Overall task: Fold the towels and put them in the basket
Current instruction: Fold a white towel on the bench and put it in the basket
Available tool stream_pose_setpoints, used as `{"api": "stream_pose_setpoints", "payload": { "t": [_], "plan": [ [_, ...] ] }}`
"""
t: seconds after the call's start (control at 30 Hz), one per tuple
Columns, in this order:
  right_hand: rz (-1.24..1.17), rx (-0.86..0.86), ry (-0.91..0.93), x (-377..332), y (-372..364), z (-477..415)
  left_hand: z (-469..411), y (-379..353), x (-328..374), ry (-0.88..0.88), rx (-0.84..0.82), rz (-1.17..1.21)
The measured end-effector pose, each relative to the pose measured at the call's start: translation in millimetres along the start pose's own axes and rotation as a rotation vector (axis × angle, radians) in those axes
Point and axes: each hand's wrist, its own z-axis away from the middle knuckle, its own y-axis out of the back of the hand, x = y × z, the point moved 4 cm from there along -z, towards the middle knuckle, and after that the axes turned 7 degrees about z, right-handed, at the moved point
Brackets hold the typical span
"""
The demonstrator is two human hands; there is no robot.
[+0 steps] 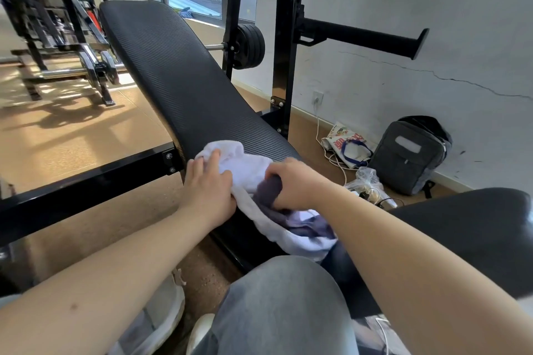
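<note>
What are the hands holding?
The right hand grips the dark purple-grey cloth towel by its bunched top; the left hand presses the white fluffy towel.

One wide-angle camera, worn on the head, faces forward and down along both forearms, close above the left grip (pixel 209 186) and right grip (pixel 292 181) (the dark towel (pixel 266 190) at the right grip sits mid-frame); the tabletop (pixel 173 66) recedes beyond them.
</note>
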Motion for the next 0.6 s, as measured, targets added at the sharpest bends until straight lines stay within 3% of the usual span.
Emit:
{"api": "stream_pose_setpoints", "payload": {
  "t": [0.1,0.23,0.4,0.53,0.6],
  "plan": [
    [-0.268,0.271,-0.084,2,12,-3,-7,5,-15,0.060,0.016,0.048],
    [-0.169,0.104,-0.221,13,-4,-4,-7,-2,-14,0.027,-0.072,0.151],
    [0.101,0.091,-0.103,7,-4,-3,0,-6,11,-0.060,-0.266,0.295],
    [0.030,0.035,-0.094,9,-6,1,8,-12,23,-0.164,-0.443,0.207],
    [0.090,-0.026,-0.144,12,-2,2,9,-15,18,-0.148,-0.425,0.120]
  ]
}}
